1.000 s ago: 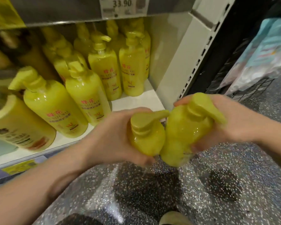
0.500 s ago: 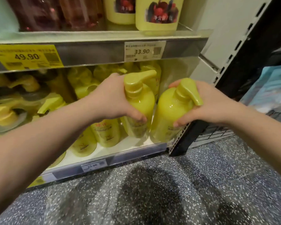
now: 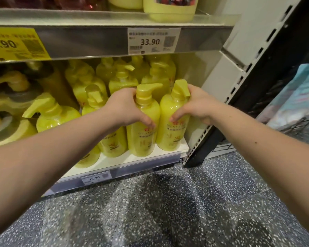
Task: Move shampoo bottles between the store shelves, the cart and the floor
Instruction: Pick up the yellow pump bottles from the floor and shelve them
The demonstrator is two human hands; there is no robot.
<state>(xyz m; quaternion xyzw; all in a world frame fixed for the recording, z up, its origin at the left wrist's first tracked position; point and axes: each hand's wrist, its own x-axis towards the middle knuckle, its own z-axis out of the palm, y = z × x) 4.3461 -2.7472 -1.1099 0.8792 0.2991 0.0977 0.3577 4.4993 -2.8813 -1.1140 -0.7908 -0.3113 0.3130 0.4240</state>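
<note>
Shampoo bottles (image 3: 156, 132) that hung over the floor (image 3: 168, 211) a second ago now stand upright on the bottom shelf (image 3: 132, 164), front right corner, so the placing looks nearly done: left hand (image 3: 125, 109) grasps the left bottle (image 3: 143, 129), spout pointing right, and right hand (image 3: 198, 106) grasps the right bottle (image 3: 171, 132), spout angled outward.

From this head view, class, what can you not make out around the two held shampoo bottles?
Head view:
- Yellow price tag: first digit cut by left edge.
- 33.90 tag: small print blurred.
- Left hand, right hand: fingers mostly hidden behind left shampoo bottle, right shampoo bottle.
- Top-shelf bottle: upper part cut by top edge.
</note>
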